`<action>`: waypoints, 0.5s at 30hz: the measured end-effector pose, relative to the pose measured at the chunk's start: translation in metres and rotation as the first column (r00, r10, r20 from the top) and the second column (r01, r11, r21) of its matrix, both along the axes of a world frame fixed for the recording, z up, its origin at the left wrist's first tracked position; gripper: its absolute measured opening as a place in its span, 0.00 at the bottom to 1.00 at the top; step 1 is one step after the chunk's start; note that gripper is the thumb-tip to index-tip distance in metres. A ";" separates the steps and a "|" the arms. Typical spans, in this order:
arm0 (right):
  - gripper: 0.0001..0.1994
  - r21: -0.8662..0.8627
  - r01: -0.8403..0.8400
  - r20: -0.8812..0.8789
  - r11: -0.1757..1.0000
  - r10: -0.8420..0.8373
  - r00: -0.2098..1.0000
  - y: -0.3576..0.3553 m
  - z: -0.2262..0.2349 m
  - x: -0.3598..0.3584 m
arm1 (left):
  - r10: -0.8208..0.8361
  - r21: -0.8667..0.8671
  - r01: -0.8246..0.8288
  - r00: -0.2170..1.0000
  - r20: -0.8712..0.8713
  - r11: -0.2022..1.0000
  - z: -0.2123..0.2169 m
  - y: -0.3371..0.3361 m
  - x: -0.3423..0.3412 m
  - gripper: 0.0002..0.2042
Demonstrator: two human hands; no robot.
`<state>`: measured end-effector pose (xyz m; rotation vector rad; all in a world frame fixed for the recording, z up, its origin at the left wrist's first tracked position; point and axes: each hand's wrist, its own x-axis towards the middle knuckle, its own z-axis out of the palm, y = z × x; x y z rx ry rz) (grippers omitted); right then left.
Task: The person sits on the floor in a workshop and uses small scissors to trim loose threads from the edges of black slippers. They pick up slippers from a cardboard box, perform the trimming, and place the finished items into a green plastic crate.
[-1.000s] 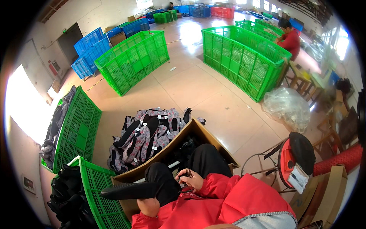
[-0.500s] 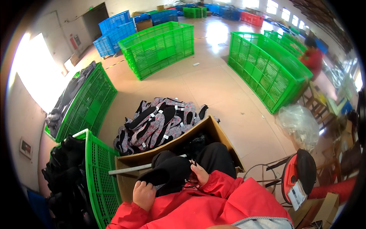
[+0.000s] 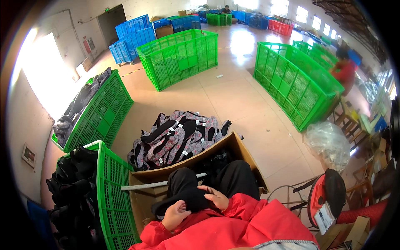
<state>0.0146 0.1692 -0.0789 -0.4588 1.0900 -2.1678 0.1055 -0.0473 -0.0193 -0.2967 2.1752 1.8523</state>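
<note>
A soft black fabric piece (image 3: 192, 199), its exact kind hard to make out against my black trousers, lies across my lap. My left hand (image 3: 176, 214) has its fingers curled in at the piece's near edge. Just to the right, my right hand (image 3: 214, 197) rests over the other end with fingers stretched out and thumb apart. Around my knees stands an open cardboard box (image 3: 166, 171), with dark stuff inside it partly hidden by my legs. A light grey rod (image 3: 146, 185) crosses the box near my left knee.
Beyond the box, grey patterned slipper-like pieces (image 3: 175, 139) with black parts and white tags are heaped on the floor. Left stands a green crate (image 3: 114, 196) holding black pieces (image 3: 73, 187). More green crates (image 3: 179, 58) stand farther off. A red-and-black round object (image 3: 323, 193) is at right.
The black piece's opening, visible before, has turned down and flattened. My left hand has moved right and my right hand's fingers have straightened. The view has shifted slightly.
</note>
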 end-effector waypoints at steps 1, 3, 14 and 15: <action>0.20 0.025 0.046 0.000 0.999 -0.046 0.999 0.002 0.000 0.003 | 0.026 0.174 -0.046 0.993 0.116 0.984 0.001 0.003 -0.005 0.08; 0.14 0.049 0.134 -0.005 0.990 -0.134 0.991 0.008 0.000 0.002 | 0.017 0.474 -0.193 0.936 0.351 0.859 0.005 0.010 -0.015 0.07; 0.06 0.219 0.390 -0.316 0.894 -0.313 0.896 -0.011 0.017 -0.003 | -0.324 0.374 0.167 0.853 0.409 0.912 0.005 0.032 -0.039 0.21; 0.06 0.232 0.397 -0.284 0.888 -0.329 0.901 -0.011 0.009 -0.002 | -0.305 0.201 0.249 0.893 0.332 0.947 0.014 0.033 -0.040 0.25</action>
